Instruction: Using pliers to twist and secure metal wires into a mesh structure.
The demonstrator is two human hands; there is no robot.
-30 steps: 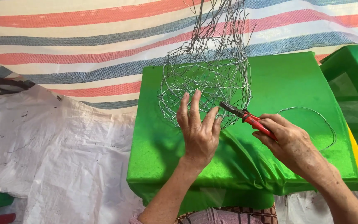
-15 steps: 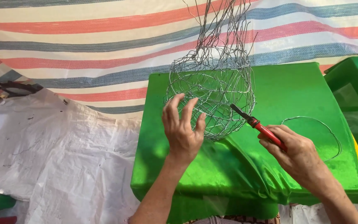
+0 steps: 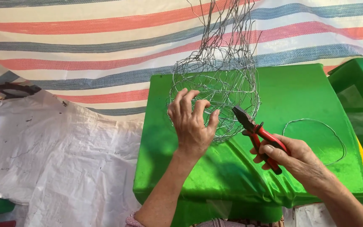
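Note:
A rounded basket of thin grey wire mesh (image 3: 225, 90) rests on a shiny green cushion (image 3: 303, 88), with loose wire ends sticking up above it. My left hand (image 3: 193, 124) grips the mesh at its near left side, fingers curled into the wires. My right hand (image 3: 297, 157) holds red-handled pliers (image 3: 257, 134); their dark jaws point up-left and touch the mesh at its lower right edge. A loose loop of wire (image 3: 316, 141) lies on the cushion just right of my right hand.
A striped red, blue and cream sheet (image 3: 85, 46) covers the ground behind the cushion. A crumpled white woven sheet (image 3: 51, 159) lies at the left. A green plastic stool (image 3: 362, 92) stands at the right edge. Dark objects (image 3: 5, 88) lie at far left.
My left hand has shifted left from flat on the mesh front to curled around its left side. The pliers' jaws stay at the mesh's lower right. The view has shifted slightly.

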